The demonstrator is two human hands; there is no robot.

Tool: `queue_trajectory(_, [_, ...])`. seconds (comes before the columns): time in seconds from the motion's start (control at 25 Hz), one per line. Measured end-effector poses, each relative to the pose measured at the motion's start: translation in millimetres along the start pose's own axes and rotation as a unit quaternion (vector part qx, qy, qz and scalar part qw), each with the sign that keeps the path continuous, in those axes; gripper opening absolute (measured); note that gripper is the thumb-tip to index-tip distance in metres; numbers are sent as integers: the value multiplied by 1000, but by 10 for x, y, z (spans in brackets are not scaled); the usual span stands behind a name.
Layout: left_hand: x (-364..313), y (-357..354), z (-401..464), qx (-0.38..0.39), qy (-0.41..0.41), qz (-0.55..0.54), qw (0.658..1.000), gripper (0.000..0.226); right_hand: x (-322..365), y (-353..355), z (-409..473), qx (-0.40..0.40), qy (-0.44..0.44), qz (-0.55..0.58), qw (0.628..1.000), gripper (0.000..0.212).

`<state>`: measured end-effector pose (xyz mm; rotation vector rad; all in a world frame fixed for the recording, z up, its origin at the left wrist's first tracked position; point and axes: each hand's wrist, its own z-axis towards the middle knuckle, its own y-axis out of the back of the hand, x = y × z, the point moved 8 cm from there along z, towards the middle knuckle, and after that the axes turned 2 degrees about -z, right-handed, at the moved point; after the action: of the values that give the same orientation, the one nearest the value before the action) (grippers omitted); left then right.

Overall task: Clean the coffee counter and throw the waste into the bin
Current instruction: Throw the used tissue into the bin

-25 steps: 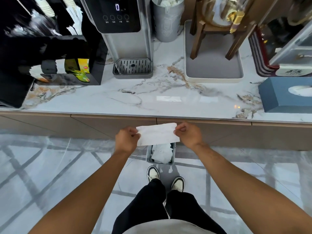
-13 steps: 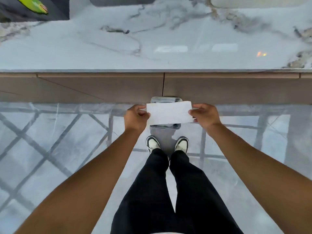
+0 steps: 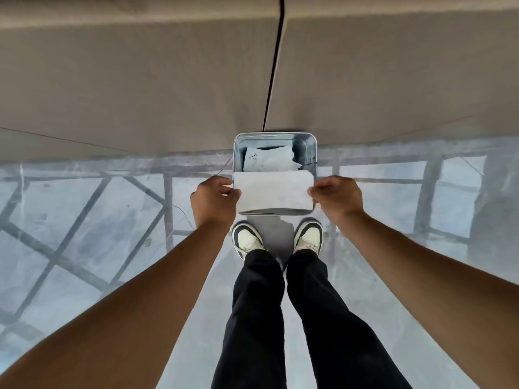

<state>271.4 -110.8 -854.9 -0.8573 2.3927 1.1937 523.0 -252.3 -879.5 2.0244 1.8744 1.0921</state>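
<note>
While the metal bin (image 3: 312, 153) stands on the floor (image 3: 84, 234) against the beige cabinet front (image 3: 140, 80), a white paper tissue (image 3: 273, 190) is held flat over its near half. Its left edge is pinched in the grip of the left hand (image 3: 214, 199), its right edge in that of the right hand (image 3: 335, 196). Crumpled white waste (image 3: 268, 161) is seen inside the bin. Two shoes (image 3: 248, 240) are planted just behind it.

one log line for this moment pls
step: bin the waste | left hand: holds tissue | right hand: holds tissue | tissue: flat over open bin | bin: paper inside
</note>
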Motion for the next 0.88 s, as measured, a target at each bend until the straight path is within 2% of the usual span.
queue_trajectory(0.12, [11,-129,179,-20,-17,34,999,18,53,-135,196,-22,29,-34,999,10])
queue_trajectory(0.48, [-14,-334,253,5,-44,91,995,24,128,-193,286,-39,54,-70,995,16])
queue_trajectory(0.6, [-115,-279,164,4,-78,110,991,28,170,-131,178,-48,67,-81,993,19])
queue_trajectory(0.76, [-310,-106,36,17,-110,142,984,33,275,10,16,-35,86,-86,992,22])
queue_trajectory(0.88, [-428,23,-102,52,-109,190,974,42,355,89,-133,8,100,-93,991,25])
